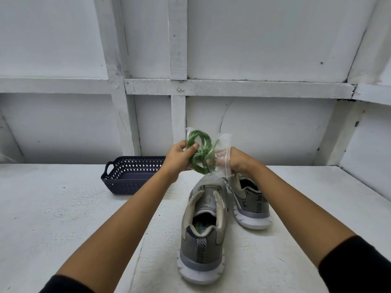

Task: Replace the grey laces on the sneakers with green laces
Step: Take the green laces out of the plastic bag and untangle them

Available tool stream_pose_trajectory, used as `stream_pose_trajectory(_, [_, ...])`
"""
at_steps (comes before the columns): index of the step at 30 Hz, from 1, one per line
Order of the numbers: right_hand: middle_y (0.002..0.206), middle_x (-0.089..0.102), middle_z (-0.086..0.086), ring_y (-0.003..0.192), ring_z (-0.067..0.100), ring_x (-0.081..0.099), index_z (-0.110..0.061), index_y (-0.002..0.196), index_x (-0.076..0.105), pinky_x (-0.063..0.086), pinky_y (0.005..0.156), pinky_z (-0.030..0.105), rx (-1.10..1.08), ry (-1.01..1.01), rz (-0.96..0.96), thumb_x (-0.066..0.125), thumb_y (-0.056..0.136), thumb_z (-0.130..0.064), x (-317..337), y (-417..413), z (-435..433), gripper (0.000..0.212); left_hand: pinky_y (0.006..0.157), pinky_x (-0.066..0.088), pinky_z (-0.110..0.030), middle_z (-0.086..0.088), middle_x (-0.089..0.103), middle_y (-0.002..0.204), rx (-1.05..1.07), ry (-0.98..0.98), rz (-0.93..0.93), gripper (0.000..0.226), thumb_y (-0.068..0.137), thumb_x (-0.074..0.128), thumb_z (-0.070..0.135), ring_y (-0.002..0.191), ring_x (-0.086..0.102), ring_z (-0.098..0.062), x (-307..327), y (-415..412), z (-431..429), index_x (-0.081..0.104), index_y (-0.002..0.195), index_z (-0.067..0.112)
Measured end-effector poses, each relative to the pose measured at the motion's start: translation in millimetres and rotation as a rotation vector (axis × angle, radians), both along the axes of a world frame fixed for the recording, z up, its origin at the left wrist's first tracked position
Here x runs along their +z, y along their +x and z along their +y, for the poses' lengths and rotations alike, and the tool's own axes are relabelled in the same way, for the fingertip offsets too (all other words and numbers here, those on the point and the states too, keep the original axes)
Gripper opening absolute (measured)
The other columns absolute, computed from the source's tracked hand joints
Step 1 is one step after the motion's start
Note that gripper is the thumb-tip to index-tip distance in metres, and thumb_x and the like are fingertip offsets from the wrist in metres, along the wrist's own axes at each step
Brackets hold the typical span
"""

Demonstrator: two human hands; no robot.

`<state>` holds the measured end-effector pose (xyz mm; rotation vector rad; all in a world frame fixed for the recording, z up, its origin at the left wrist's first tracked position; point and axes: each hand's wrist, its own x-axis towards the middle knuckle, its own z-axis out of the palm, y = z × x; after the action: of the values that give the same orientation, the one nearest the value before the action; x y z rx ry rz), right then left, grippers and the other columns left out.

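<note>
**Coil of green laces (200, 152) raised between both hands**

At the far left of the white desk (53, 218) sits a navy plastic basket (127, 183), with lattice walls and a loop handle at its left end; it stands well apart from the shoes. Just right of it the left hand (179, 158) is raised above the desk, thumb and fingers curled to pinch the green laces, which are wound in a loose coil with pale streaks along the cord. The coil hangs in the air between the two hands, in front of the white panelled wall (254, 39). A clear plastic bag (223, 144) shows at the coil's upper left edge and more broadly on its right; whether the coil lies wholly inside it cannot be told. The right hand (240, 162) grips the bag's right side, fingers curled round the crumpled film, which covers part of them. Both forearms are bare, with black sleeves (357, 263) at the bottom corners.

Below the hands, two grey shoes rest on the desk on their white soles. The near sneaker (203, 235) lies in the middle, heel toward the viewer and toe pointing far, its tongue lifted and collar open. The far sneaker (251, 205) stands just beside it to the right, its front hidden by the right wrist, heel angled toward the near right. Whether the two touch at the toe end cannot be told.
</note>
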<state>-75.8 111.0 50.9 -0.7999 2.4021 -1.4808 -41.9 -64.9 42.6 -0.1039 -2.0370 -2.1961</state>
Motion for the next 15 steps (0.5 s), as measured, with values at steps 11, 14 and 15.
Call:
stream_pose_trajectory(11, [0.075, 0.068, 0.000, 0.062, 0.004, 0.064, -0.011, 0.082, 0.069, 0.051, 0.062, 0.015, -0.084, -0.086, 0.008, 0.066, 0.083, -0.011, 7.9, 7.0, 7.9, 0.003, 0.051, 0.056, -0.026, -0.010, 0.068, 0.093, 0.082, 0.031, -0.016, 0.006, 0.095, 0.053, 0.017, 0.079, 0.068, -0.021, -11.1, -1.0, -17.6, 0.056, 0.093, 0.012])
stream_pose_trajectory(14, [0.085, 0.068, 0.011, 0.077, 0.022, 0.064, -0.003, 0.091, 0.068, 0.052, 0.076, 0.036, -0.170, -0.184, -0.090, 0.062, 0.088, -0.006, 7.1, 5.8, 19.2, 0.008, 0.052, 0.057, -0.027, -0.009, 0.067, 0.090, 0.124, 0.070, -0.028, 0.008, 0.095, 0.051, 0.015, 0.073, 0.069, -0.017, -12.7, 0.3, -28.5, 0.057, 0.092, 0.009])
stream_pose_trajectory(15, [0.086, 0.067, 0.013, 0.081, 0.026, 0.062, -0.001, 0.090, 0.067, 0.050, 0.077, 0.039, -0.191, -0.251, -0.133, 0.059, 0.089, -0.005, 5.7, 4.5, 23.3, 0.008, 0.052, 0.058, -0.027, -0.008, 0.067, 0.090, 0.128, 0.080, -0.034, 0.009, 0.095, 0.051, 0.014, 0.070, 0.070, -0.015, -13.8, 0.5, -32.5, 0.057, 0.094, 0.008])
